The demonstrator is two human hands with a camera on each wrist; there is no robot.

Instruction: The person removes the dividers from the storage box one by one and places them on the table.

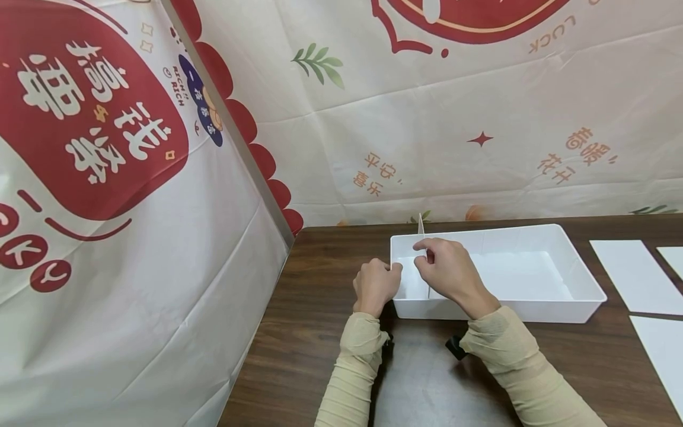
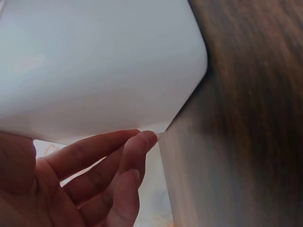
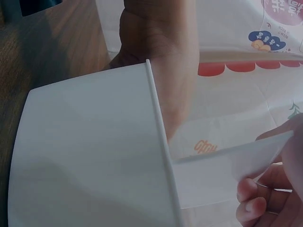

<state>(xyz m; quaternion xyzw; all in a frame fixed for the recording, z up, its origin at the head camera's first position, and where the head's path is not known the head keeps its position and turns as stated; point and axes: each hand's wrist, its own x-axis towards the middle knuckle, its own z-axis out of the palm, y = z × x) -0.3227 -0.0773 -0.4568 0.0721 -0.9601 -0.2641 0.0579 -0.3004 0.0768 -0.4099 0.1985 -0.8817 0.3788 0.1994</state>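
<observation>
A shallow white plastic storage box [image 1: 539, 311] lies lengthwise on the table. Across its left part stands a thin white divider panel [image 1: 421, 224], one end poking above the back rim. My right hand [image 1: 449, 268] is over the box and pinches the panel's edge; the right wrist view shows the divider [image 3: 227, 172] between thumb and fingers [image 3: 247, 189]. My left hand [image 1: 375, 286] grips the box's left end wall. In the left wrist view, the fingers [image 2: 102, 151] of that hand lie along the wall's outer side, while the thumb's tip is hidden.
Several flat white panels [image 1: 635, 276] lie on the brown wood-grain table [image 1: 299, 332] to the right of the box. Printed cloth [image 1: 453, 130] hangs behind the table and along its left side. A black wrist mount [image 1: 456, 347] shows under the right wrist.
</observation>
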